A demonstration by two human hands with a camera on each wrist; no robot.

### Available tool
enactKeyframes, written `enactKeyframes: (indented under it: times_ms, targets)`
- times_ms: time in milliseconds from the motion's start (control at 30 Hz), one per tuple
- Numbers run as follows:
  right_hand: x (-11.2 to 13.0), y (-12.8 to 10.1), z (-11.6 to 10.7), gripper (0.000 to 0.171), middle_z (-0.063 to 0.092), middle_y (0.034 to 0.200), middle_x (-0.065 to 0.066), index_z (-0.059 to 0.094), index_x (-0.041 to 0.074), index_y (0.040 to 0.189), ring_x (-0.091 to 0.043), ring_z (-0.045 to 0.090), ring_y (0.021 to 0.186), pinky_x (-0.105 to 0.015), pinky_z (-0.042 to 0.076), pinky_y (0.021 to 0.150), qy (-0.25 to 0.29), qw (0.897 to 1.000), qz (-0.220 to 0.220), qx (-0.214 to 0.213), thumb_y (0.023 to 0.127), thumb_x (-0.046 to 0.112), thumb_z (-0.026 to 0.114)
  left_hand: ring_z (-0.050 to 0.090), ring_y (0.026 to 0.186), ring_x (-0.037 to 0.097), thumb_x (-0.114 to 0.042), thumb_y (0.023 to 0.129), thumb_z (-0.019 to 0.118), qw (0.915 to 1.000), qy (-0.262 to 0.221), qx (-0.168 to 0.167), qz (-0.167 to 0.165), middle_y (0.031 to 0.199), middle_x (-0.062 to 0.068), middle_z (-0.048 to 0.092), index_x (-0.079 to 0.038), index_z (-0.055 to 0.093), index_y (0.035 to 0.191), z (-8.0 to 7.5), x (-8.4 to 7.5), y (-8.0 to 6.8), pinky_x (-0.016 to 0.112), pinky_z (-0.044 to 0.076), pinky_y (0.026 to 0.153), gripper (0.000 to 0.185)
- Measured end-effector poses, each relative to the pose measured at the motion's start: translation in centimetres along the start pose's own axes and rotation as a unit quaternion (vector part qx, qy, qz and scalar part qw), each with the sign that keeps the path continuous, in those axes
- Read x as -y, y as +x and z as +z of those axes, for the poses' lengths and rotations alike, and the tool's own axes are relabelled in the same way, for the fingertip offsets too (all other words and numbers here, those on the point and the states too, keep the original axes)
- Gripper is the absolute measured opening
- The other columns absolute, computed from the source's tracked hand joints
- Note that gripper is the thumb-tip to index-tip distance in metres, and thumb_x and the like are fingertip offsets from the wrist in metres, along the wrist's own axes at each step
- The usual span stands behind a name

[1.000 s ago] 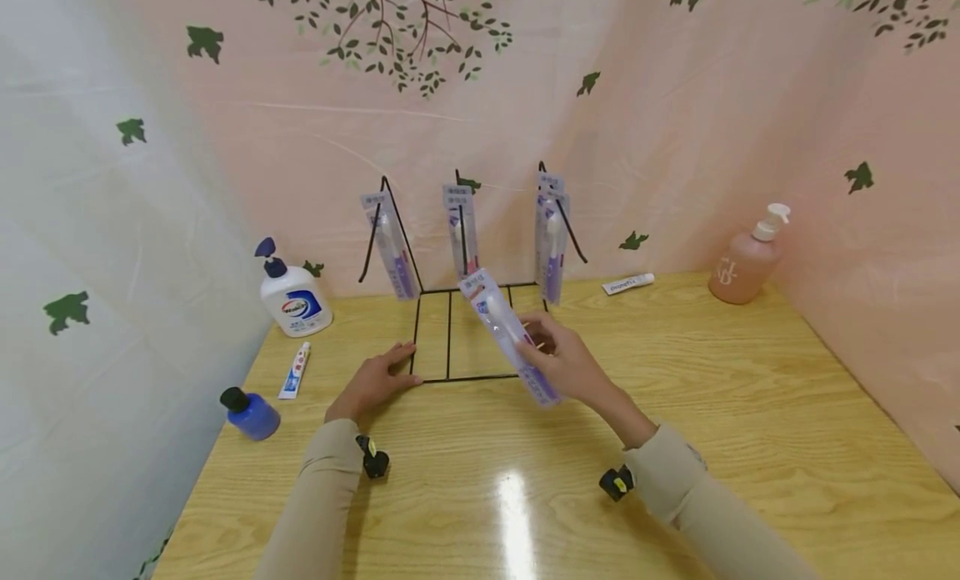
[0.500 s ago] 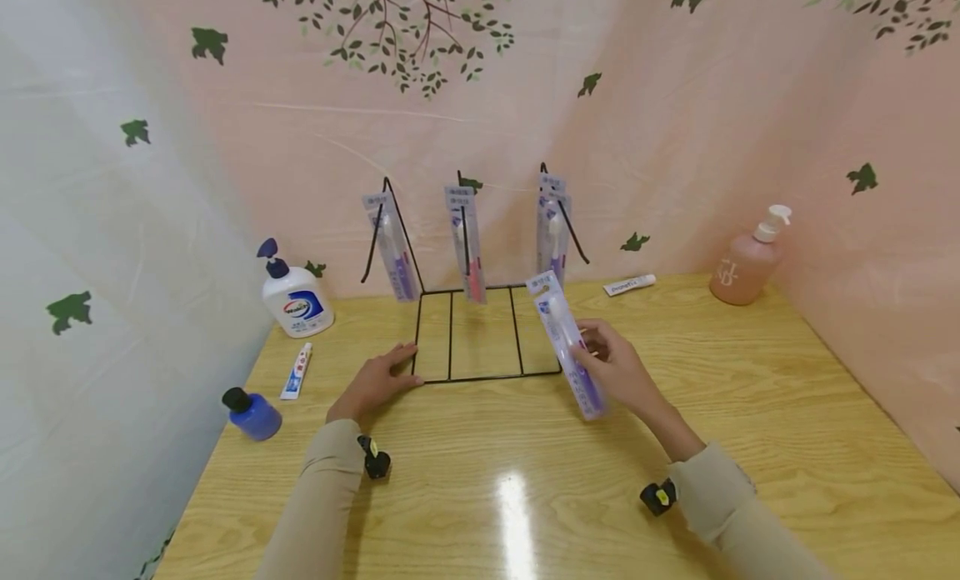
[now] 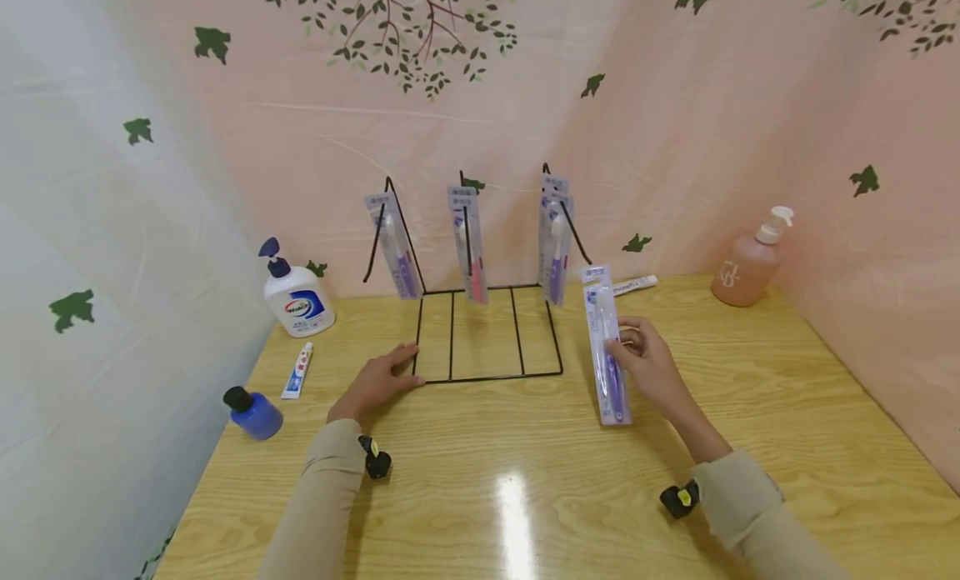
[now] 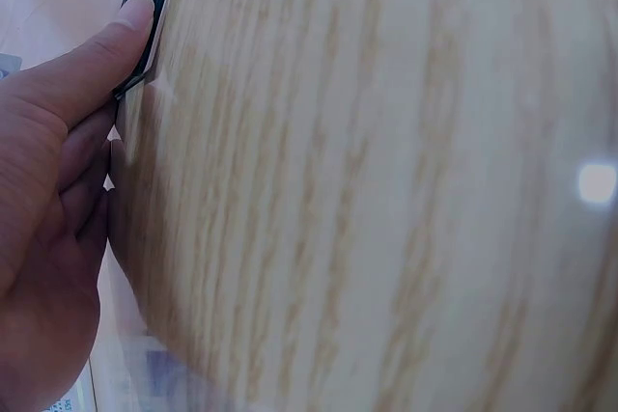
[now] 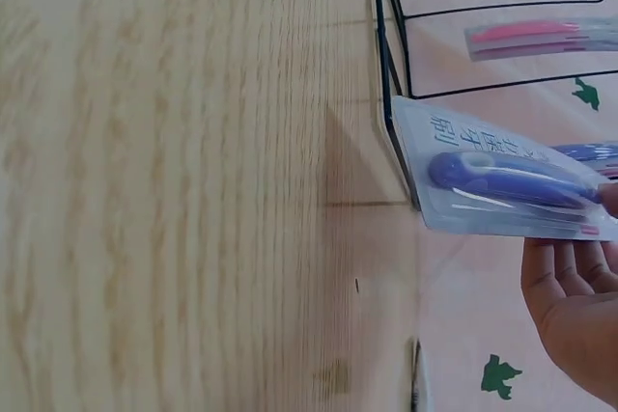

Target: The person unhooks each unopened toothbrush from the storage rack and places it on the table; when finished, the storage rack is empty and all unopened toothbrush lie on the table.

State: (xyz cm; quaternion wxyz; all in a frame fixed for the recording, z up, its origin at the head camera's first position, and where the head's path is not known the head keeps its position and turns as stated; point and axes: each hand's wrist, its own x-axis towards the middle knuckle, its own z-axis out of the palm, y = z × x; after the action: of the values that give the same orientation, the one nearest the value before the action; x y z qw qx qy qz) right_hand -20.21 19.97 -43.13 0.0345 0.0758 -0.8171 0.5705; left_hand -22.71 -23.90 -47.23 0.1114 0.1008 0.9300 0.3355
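Observation:
My right hand (image 3: 647, 365) pinches a packaged purple toothbrush (image 3: 606, 347) upright just right of the black wire rack (image 3: 486, 330); the same pack (image 5: 502, 180) shows in the right wrist view above my fingers (image 5: 570, 287). My left hand (image 3: 375, 382) rests flat on the table, fingers touching the rack's front left corner; the left wrist view has my thumb (image 4: 97, 65) against the wire. On the rack's hooks hang a purple toothbrush pack (image 3: 396, 247) at left, a pink one (image 3: 471, 245) in the middle and purple packs (image 3: 555, 238) at right.
A white pump bottle (image 3: 296, 295), a small toothpaste tube (image 3: 297, 370) and a blue bottle lying on its side (image 3: 253, 413) stand at the left. A pink pump bottle (image 3: 750, 259) and a white tube (image 3: 630, 285) sit at the back right. Curtain walls close three sides.
My right hand has carried the purple toothbrush pack from over the rack's base to the right, clear of the rack, and turned it more upright. The left hand has stayed put.

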Motion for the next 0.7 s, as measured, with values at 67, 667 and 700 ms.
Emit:
enactKeyframes:
  times_ms: [67,667,700]
  targets:
    - [-0.1,0.3,0.0,0.046,0.065,0.102,-0.018,0.039,0.0,0.136,-0.003,0.061,0.08,-0.02,0.052,0.068,0.015,1.0,0.012,-0.004,0.097,0.019,0.057,0.022,0.146,0.031,-0.034,0.09,0.066,1.0,0.002,0.0,0.006,0.157,0.009,0.027,-0.017,0.036,0.149,-0.1,-0.1,-0.1,0.053,0.018,0.117,0.069]
    - [-1.5,3.0,1.4,0.049,0.059,0.116,-0.029,0.032,-0.003,0.138,-0.021,0.062,0.088,-0.025,0.052,0.068,-0.048,0.993,0.111,0.014,0.098,0.017,0.053,0.02,0.146,0.031,-0.038,0.089,0.066,1.0,0.0,0.003,0.001,0.158,0.008,0.026,-0.018,0.035,0.149,0.0,0.0,0.0,0.054,0.018,0.117,0.07]
    - [-1.5,3.1,1.4,0.05,0.058,0.117,-0.03,0.032,-0.004,0.138,-0.024,0.062,0.089,-0.025,0.052,0.068,-0.054,0.992,0.115,0.016,0.098,0.017,0.053,0.02,0.146,0.031,-0.038,0.089,0.066,1.0,0.001,0.003,0.001,0.158,0.007,0.025,-0.018,0.035,0.15,0.0,0.0,0.0,0.054,0.018,0.117,0.07]
